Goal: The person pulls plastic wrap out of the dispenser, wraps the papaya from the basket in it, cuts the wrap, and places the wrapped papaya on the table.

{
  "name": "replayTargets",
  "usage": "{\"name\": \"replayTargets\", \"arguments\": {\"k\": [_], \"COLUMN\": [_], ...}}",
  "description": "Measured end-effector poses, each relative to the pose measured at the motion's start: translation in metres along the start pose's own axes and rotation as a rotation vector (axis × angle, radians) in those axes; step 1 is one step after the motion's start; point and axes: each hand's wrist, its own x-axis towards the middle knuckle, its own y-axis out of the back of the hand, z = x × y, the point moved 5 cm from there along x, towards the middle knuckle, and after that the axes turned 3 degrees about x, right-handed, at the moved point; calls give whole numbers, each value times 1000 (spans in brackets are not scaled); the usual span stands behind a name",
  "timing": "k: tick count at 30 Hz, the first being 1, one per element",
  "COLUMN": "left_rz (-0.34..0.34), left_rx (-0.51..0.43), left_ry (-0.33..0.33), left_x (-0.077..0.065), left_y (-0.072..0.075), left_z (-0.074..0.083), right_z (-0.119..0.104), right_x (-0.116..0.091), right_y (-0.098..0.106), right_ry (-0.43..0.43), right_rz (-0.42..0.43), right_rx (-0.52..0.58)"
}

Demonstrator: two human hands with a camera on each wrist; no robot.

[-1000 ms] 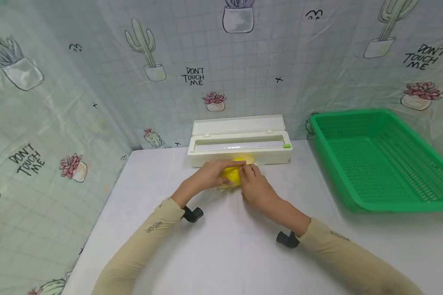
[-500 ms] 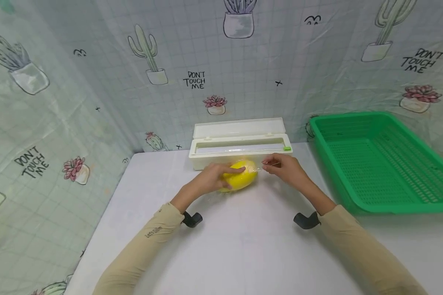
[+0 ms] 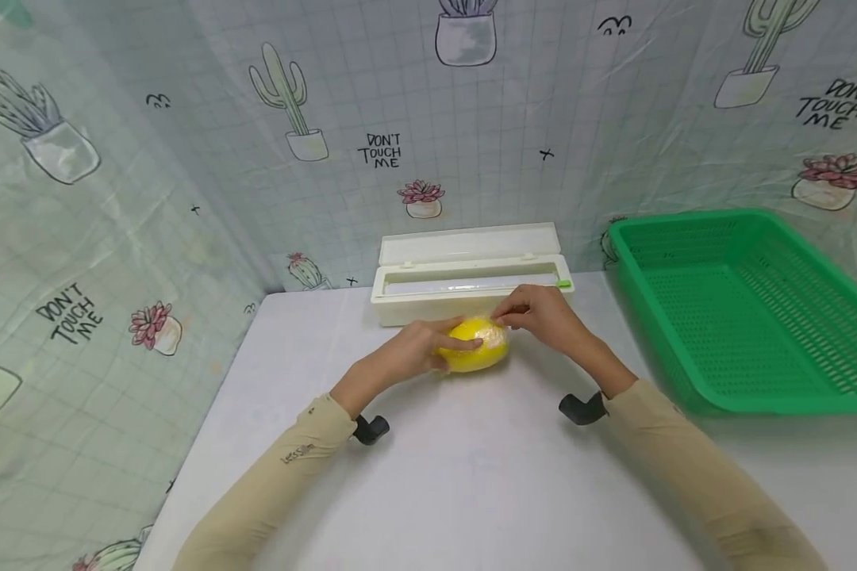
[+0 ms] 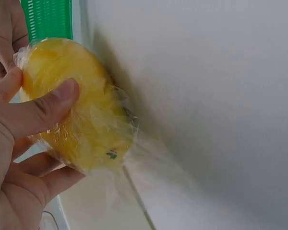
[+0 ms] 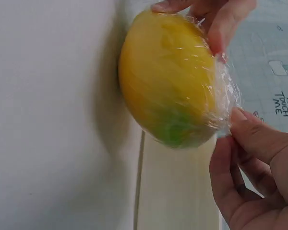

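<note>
A yellow mango [image 3: 474, 361] with a green patch is wrapped in clear cling film [image 5: 224, 88]. My left hand [image 3: 409, 350] grips it from the left, thumb and fingers spread around its side. On the right, my right hand [image 3: 543, 319] pinches a gathered edge of the film between thumb and fingertips, as the right wrist view shows. In the left wrist view a thin loose flap of film trails from the mango's near end. Just behind stands the white cling film box [image 3: 428, 308], its lid [image 3: 471, 244] raised and a roll inside.
A green plastic basket [image 3: 696, 388] stands on the right side of the white table [image 3: 464, 484]. A curtain [image 3: 343, 87] printed with cacti hangs behind and on the left. The film box lies close to the curtain, near both hands.
My right hand moved off the mango to the right, pulling film out, then came back to its upper right side. The left hand keeps its hold while the mango shifts slightly.
</note>
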Motion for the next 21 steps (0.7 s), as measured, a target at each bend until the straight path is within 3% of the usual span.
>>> {"name": "replayTargets", "arguments": {"k": [5,9,16,21], "left_rz": [-19,-23,-13,-12], "left_rx": [-4,1,-17,-19], "left_ry": [-39,-44,-12,3], "left_x": [4,4,2,3], "left_y": [0,3,2,1], "left_z": [5,6,4,3], "right_z": [10,7,-13,-15], "right_x": [-12,-17,-17,-17], "right_y": [0,-5,-13,-10], "right_ry": [-61,-18,32,-9], "right_rz": [-17,3,-14,80], "right_rx": [8,-46,-238,-230]}}
